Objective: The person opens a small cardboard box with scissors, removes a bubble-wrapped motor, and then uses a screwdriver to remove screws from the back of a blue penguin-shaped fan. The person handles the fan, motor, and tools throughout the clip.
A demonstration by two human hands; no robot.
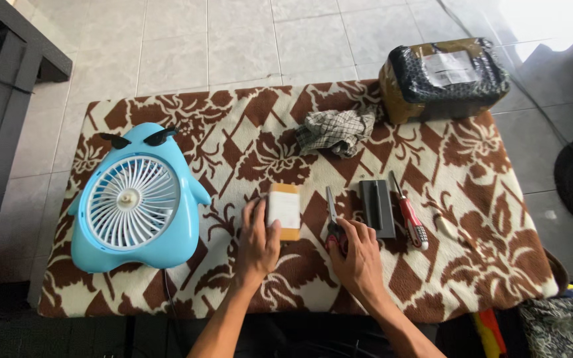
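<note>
On the patterned blanket (pixel 499 265), the left hand (pixel 257 244) grips a small white-and-tan box (pixel 284 211) just right of the blue penguin fan (pixel 137 199) — contents unseen. The right hand (pixel 358 255) closes on the red-handled scissors (pixel 333 224) beside that box; a wrapped parcel (pixel 443 78) sits shut, well beyond.

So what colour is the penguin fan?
The penguin fan is light blue with a white grille and dark eyebrows, seen best in the head view.

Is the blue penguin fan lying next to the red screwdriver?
No, the fan lies far left on the cloth, and the screwdriver far right.
</note>
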